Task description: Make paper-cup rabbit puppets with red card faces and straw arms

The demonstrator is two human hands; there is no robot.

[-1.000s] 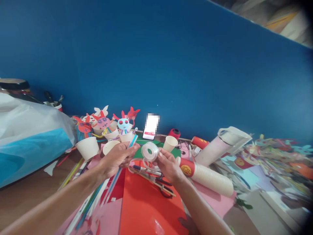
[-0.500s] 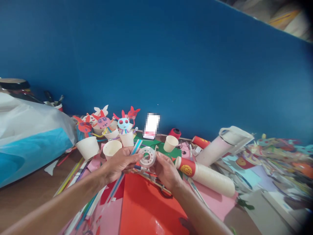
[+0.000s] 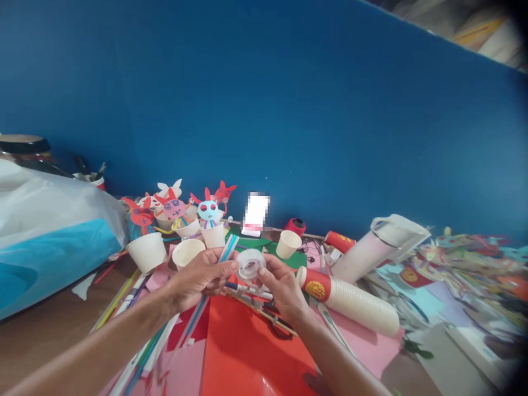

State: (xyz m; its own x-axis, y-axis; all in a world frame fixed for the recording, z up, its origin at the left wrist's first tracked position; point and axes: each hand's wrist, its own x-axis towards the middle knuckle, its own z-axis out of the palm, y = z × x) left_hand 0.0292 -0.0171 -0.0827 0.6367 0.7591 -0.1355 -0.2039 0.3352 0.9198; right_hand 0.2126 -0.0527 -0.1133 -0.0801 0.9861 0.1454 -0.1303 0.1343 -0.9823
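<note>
My left hand (image 3: 202,279) is closed around a bundle of blue-and-white striped straws (image 3: 230,246), which slant down past the palm. Its thumb tip also meets the left edge of a clear tape roll (image 3: 244,273). My right hand (image 3: 284,286) grips that roll from the right, thumb on its near face and fingers behind. The roll is held up between both hands, above a red sheet (image 3: 247,341). Whether a tape end hangs loose, I cannot tell.
Paper cups (image 3: 147,252) with rabbit-faced paper puppets (image 3: 208,210) stand at the back left. Behind the hands is a phone (image 3: 256,213). A stack of cups (image 3: 358,305) and a white jug (image 3: 367,253) lie to the right. Scissors (image 3: 280,328) rest on the red sheet.
The tape roll has turned in my fingers, its ring of holes giving way to a smoother face. My right thumb has moved onto that face. My left hand keeps its hold on the straws.
</note>
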